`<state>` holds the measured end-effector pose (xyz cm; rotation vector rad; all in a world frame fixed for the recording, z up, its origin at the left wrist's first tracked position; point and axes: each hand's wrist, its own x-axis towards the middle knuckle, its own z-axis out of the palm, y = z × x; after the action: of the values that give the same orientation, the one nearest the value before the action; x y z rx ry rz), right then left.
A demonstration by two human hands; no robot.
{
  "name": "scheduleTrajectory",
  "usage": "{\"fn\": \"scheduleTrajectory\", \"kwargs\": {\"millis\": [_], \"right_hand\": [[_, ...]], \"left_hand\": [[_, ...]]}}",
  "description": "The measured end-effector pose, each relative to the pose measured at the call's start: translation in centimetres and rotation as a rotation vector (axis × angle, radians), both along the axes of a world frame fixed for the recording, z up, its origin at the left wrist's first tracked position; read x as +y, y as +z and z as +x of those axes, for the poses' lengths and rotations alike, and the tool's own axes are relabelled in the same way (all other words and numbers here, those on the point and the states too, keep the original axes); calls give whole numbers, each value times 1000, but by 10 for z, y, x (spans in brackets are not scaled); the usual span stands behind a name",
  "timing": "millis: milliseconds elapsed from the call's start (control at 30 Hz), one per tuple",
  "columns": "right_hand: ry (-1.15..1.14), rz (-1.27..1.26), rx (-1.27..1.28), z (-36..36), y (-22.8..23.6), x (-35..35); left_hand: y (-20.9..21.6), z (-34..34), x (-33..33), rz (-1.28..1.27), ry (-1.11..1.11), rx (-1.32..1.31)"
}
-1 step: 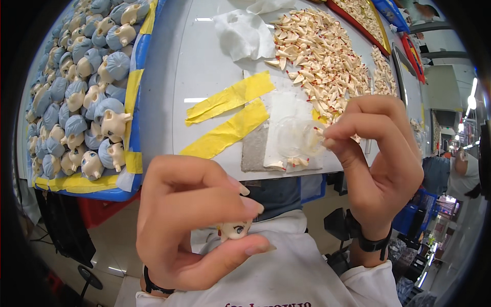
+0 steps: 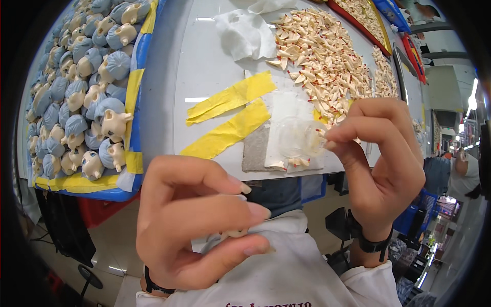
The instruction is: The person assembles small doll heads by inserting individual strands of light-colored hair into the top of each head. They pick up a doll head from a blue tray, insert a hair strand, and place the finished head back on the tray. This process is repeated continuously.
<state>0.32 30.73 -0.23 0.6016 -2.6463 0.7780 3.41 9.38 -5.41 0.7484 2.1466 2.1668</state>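
Note:
Low in front of my shirt, my left hand [image 2: 176, 220] is closed round a small doll head [image 2: 236, 234]. Its fingers cover most of the head, leaving a pale strip between fingers and thumb. Up and to the right, my right hand [image 2: 386, 161] pinches a small cream pointed piece [image 2: 321, 133] with a red tip between thumb and forefinger. That piece is over the right side of a clear shallow dish [image 2: 287, 138], which sits on a white pad [image 2: 279, 110]. A few similar pieces [image 2: 298, 162] lie at the pad's near edge.
A blue tray [image 2: 134, 176] edged with yellow tape, full of blue-haired doll heads [image 2: 76, 97], stands at left. Many red-tipped cream pieces [image 2: 322, 56] are heaped at the far right. Yellow tape strips [image 2: 227, 128] and a white cloth [image 2: 245, 36] lie between.
The doll head shows less between my left fingers and thumb; its printed eye is now mostly hidden. My left fingers have shifted slightly. My right hand has moved slightly to the right, still pinching the piece.

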Motion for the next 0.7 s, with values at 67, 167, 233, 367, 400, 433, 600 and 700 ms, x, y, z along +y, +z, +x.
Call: {"fn": "scheduleTrajectory", "kwargs": {"millis": [67, 167, 233, 367, 400, 433, 600, 700], "right_hand": [[-23, 26, 7, 3, 1, -1], [-25, 28, 24, 5, 1, -3], [-19, 20, 45, 5, 0, -2], [67, -159, -22, 6, 0, -1], [114, -224, -92, 9, 3, 0], [159, -291, -162, 11, 7, 1], [83, -497, -344, 41, 10, -15], [141, -515, -187, 45, -12, -14]], "left_hand": [[-12, -9, -2, 15, -60, 141], [-20, -14, -2, 76, -139, 190], [-15, -11, 5, 198, -111, -10], [19, 4, 30, 410, 53, -532], [18, 4, 30, 399, 45, -507], [17, 3, 29, 388, 38, -479], [2, 7, 30, 366, 40, -315], [13, 11, 36, 346, 112, -404]]}}
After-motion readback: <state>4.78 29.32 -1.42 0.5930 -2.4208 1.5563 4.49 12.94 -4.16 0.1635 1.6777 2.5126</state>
